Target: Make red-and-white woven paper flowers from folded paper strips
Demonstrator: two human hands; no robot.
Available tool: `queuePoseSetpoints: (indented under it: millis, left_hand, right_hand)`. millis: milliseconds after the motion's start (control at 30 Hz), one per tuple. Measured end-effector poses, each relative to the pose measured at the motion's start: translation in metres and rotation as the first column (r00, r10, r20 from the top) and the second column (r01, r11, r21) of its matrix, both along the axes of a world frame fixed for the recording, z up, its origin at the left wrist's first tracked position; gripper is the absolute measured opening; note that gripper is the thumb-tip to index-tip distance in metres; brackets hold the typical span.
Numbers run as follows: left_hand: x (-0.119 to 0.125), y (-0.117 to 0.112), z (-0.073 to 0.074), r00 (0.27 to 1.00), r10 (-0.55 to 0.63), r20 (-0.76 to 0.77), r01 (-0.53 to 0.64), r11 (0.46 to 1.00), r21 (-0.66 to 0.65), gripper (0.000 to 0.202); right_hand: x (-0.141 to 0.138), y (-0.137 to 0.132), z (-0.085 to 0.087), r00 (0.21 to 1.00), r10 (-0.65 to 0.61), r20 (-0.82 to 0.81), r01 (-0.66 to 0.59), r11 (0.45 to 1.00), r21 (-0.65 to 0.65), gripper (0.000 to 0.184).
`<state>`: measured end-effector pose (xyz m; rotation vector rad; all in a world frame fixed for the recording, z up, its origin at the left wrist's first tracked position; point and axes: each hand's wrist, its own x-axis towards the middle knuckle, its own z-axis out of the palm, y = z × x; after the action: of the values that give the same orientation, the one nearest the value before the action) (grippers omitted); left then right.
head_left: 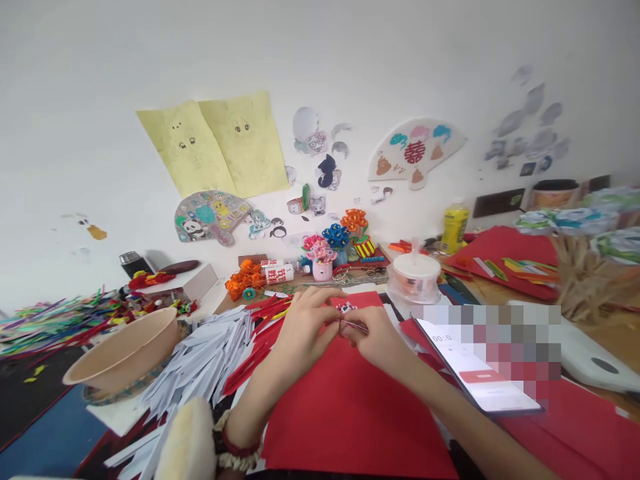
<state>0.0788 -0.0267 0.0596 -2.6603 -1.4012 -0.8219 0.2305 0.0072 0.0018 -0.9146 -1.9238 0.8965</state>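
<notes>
My left hand (305, 333) and my right hand (377, 337) meet over a large red paper sheet (350, 413). Both hands pinch a thin red paper strip (354, 325) between their fingertips, the fingers closed on it. A small white and red paper piece (346, 307) lies just behind the fingers. A pile of red strips (263, 323) fans out to the left of my left hand, with a bigger heap of white paper strips (200, 363) beside it.
A tan bowl (125, 350) stands at the left. A phone (477, 370) lies at the right on red paper. A clear round tub (416, 277), glue bottle (277, 271), paper flower pots (330, 250), yellow bottle (454, 228) and wooden sticks (583, 277) line the back.
</notes>
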Motion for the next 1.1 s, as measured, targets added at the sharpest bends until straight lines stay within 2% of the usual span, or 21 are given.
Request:
queuePoseSetpoints:
  millis: [100,233,333,400,433,500,567,633,667,733,767,833,900,933,1033,1100]
  left_hand:
    - [0.002,0.003,-0.009,0.977,0.007,0.215,0.006,0.998,-0.060,0.019]
    - [0.003,0.003,-0.014,0.884,0.065,0.463,0.060,0.966,-0.250,0.021]
    - [0.003,0.000,-0.016,0.809,0.149,0.569,0.092,0.923,-0.372,0.028]
    - [0.003,-0.002,-0.018,0.795,0.209,0.569,0.055,0.910,-0.411,0.031]
    - [0.003,-0.003,-0.019,0.807,0.225,0.546,0.019,0.914,-0.404,0.031]
    - [0.003,-0.005,-0.019,0.874,0.216,0.435,-0.063,0.939,-0.339,0.031]
    - [0.004,-0.007,-0.015,0.956,0.178,0.234,-0.130,0.970,-0.207,0.031]
    - [0.007,-0.008,-0.009,0.988,0.149,-0.041,-0.151,0.987,-0.057,0.028]
    - [0.008,-0.008,-0.005,0.973,0.137,-0.186,-0.137,0.990,0.017,0.026]
    - [0.012,-0.008,0.003,0.886,0.098,-0.454,-0.040,0.990,0.135,0.020]
    - [0.013,-0.006,0.007,0.824,0.064,-0.564,0.037,0.985,0.167,0.017]
    - [0.016,-0.003,0.014,0.689,-0.045,-0.724,0.220,0.964,0.149,0.013]
    - [0.017,0.002,0.020,0.593,-0.158,-0.789,0.350,0.934,0.076,0.013]
    - [0.018,0.004,0.023,0.579,-0.205,-0.789,0.392,0.919,0.048,0.014]
    - [0.016,0.009,0.030,0.597,-0.334,-0.729,0.455,0.890,-0.035,0.022]
    - [0.014,0.014,0.033,0.631,-0.388,-0.672,0.430,0.896,-0.113,0.022]
  right_hand:
    - [-0.001,0.000,-0.002,1.000,-0.021,-0.002,0.021,1.000,0.010,0.022]
    - [-0.002,0.001,-0.004,0.997,-0.080,0.024,0.079,0.996,0.039,0.025]
    - [-0.001,0.001,-0.005,0.982,-0.176,0.067,0.170,0.982,0.086,0.028]
    - [-0.001,0.002,-0.005,0.972,-0.220,0.085,0.210,0.971,0.113,0.025]
    - [-0.001,0.002,-0.005,0.967,-0.238,0.096,0.225,0.966,0.129,0.023]
    - [0.000,0.002,-0.004,0.956,-0.263,0.131,0.241,0.956,0.165,0.024]
    - [0.000,0.002,-0.003,0.947,-0.273,0.171,0.242,0.953,0.181,0.025]
    - [0.000,0.001,-0.002,0.935,-0.267,0.232,0.230,0.957,0.177,0.026]
    - [0.000,0.001,-0.002,0.923,-0.263,0.281,0.221,0.960,0.172,0.026]
    - [-0.002,0.002,-0.003,0.884,-0.259,0.390,0.210,0.964,0.164,0.025]
    - [-0.003,0.003,-0.003,0.862,-0.260,0.435,0.208,0.964,0.162,0.023]
    - [-0.004,0.004,-0.006,0.833,-0.259,0.488,0.208,0.965,0.157,0.020]
    - [-0.005,0.005,-0.008,0.818,-0.252,0.518,0.201,0.967,0.154,0.018]
    - [-0.005,0.006,-0.008,0.810,-0.246,0.533,0.194,0.969,0.153,0.017]
    - [-0.002,0.004,-0.007,0.788,-0.227,0.572,0.173,0.974,0.148,0.016]
    - [0.000,0.002,-0.004,0.777,-0.210,0.594,0.160,0.978,0.137,0.016]
